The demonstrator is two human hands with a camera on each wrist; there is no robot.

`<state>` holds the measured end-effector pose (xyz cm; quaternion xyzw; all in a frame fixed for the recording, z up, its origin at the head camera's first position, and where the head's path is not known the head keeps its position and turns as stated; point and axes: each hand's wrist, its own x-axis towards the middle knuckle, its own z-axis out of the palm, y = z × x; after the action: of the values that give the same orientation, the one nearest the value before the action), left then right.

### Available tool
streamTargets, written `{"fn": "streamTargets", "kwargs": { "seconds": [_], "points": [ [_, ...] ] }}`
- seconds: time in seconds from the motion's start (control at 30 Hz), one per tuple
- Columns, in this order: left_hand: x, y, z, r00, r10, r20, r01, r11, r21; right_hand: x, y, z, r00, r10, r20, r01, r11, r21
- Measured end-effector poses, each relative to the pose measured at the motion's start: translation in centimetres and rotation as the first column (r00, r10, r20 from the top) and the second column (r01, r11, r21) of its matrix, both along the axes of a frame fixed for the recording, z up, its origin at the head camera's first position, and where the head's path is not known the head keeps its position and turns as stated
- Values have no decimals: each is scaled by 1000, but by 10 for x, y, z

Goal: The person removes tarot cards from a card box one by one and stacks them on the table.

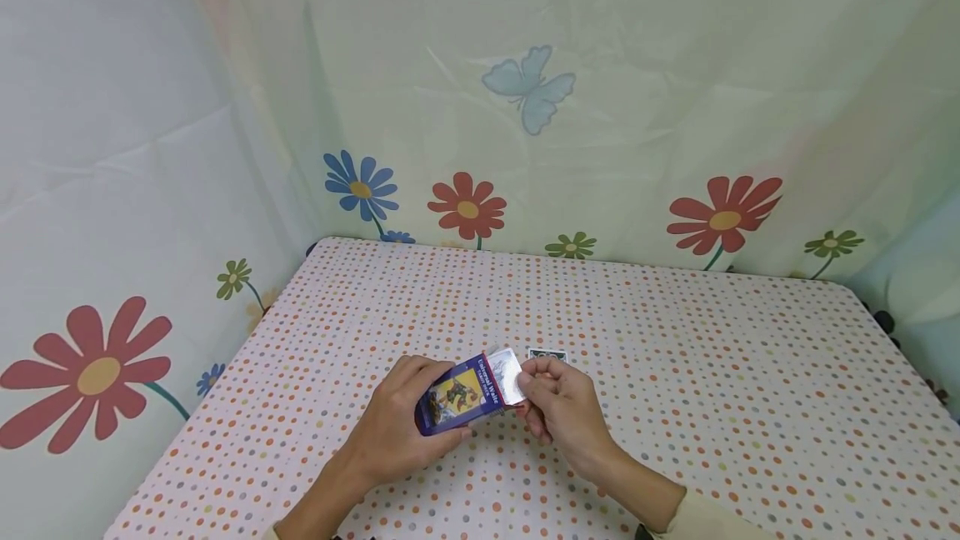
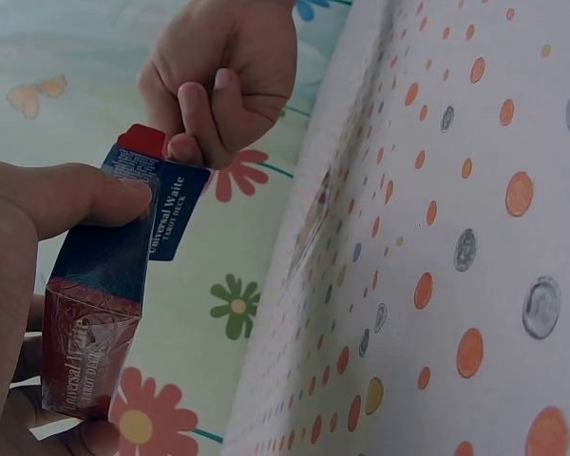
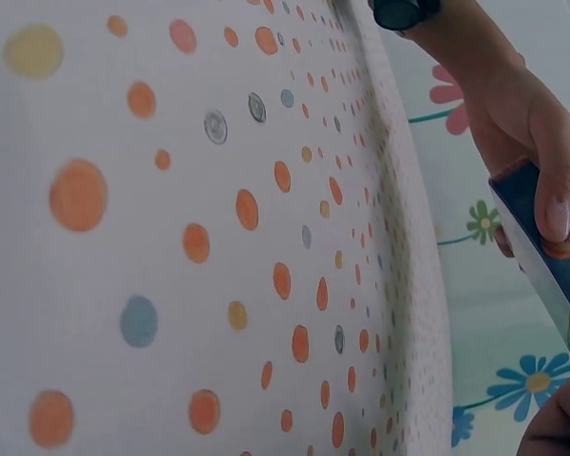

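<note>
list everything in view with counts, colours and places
White dotted cloth: 1, multicoloured dots, foreground
Blue rectangular cardboard box: 1, blue and red, above the cloth
Pale rectangular card: at least 1, whitish, protruding from the box
Small bordered card: 1, dark, white-edged, on the cloth
Floral sheet backdrop: count unclear, pale green-white, behind the cloth
Printed flowers: several, red, blue, green, backdrop
Printed butterflies: 2, light blue, orange, backdrop
Dark rounded objects: a few, black, cloth's edge, unclear
Wrist device: at least 1, black, left wrist
Long sleeves: 2, cream, bottom edge
Left hand: 1, bare, fingers gripping the box
Right hand: 1, bare, fingers pinching the pale card
</note>
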<state>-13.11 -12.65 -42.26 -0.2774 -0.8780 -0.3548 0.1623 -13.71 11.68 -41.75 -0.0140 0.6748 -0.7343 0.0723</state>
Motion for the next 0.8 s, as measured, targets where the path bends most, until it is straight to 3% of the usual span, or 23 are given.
{"fn": "streamTargets", "kwargs": {
  "seconds": [0.17, 0.5, 0.8],
  "points": [
    [-1, 0, -1, 1000, -1, -5, 1, 1000, 1, -1, 1, 1, 1000, -23, -9, 23, 999, 35],
    [0, 0, 1, 1000, 17, 7, -17, 1000, -10, -5, 2, 0, 989, -147, -25, 149, 982, 116],
    [0, 0, 1, 1000, 17, 10, -17, 1000, -9, -8, 4, -3, 981, -184, -59, 191, 972, 138]
  ]
}}
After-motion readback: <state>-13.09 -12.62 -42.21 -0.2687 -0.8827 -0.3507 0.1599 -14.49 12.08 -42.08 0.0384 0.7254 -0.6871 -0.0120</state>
